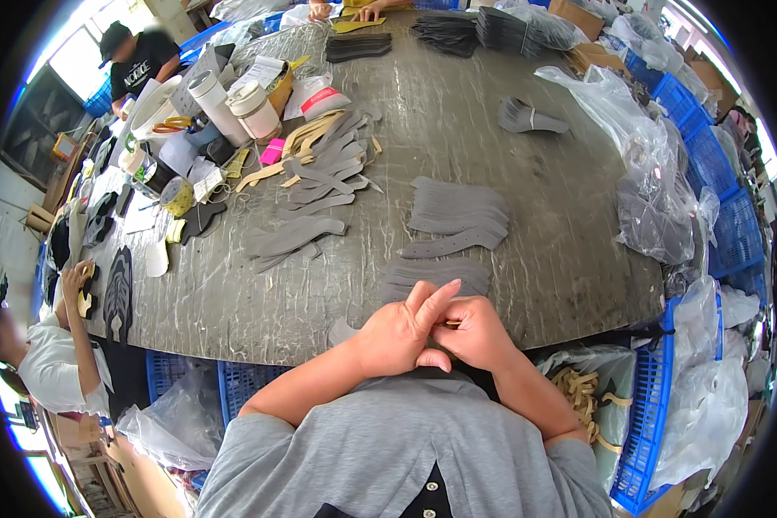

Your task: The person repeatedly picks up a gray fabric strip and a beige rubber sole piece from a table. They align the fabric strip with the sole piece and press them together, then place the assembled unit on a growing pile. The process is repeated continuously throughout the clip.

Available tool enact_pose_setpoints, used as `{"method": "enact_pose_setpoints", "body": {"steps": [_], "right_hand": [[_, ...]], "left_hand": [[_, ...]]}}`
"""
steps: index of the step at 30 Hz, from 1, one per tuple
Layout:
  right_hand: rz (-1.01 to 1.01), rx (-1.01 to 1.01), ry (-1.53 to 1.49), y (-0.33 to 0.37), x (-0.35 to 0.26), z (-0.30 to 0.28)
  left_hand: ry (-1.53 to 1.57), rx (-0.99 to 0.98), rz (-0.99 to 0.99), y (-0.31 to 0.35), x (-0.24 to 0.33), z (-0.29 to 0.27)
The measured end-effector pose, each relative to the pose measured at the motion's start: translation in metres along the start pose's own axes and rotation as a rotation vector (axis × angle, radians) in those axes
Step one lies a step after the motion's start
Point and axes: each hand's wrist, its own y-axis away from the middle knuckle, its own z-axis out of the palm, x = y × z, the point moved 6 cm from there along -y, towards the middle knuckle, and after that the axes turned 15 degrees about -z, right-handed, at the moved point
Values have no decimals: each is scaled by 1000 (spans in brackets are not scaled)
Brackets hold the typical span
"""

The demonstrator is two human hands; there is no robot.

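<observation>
just beyond half-open left hand (403, 331), curled right hand (479, 332): grey strips (432, 274); right's hold unclear

- Your shirt (319, 449): soft grey cloth, matt and lightly creased.
- Before you, the tabletop (570, 250): dark, scuffed and streaked, with a faint sheen.
- Your grey cut pieces (457, 207): matt, leather-like.
- Plastic bags (660, 198) to your right: clear, glossy, crinkled.
- Blue crates (653, 414) beside you: smooth plastic.
</observation>
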Motion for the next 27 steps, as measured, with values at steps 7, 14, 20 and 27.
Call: {"method": "enact_pose_setpoints", "body": {"steps": [7,14,20,27], "right_hand": [[132,64,-361,1,10,9],[57,199,-897,-1,12,5],[113,147,-828,-2,19,7],[-296,770,-1197,33,22,-143]], "left_hand": [[396,4,-73,-1,-9,-13],[555,-21,-377,-8,-14,-39],[-14,97,138,-22,36,-56],[328,276,-525,0,-46,-70]]}}
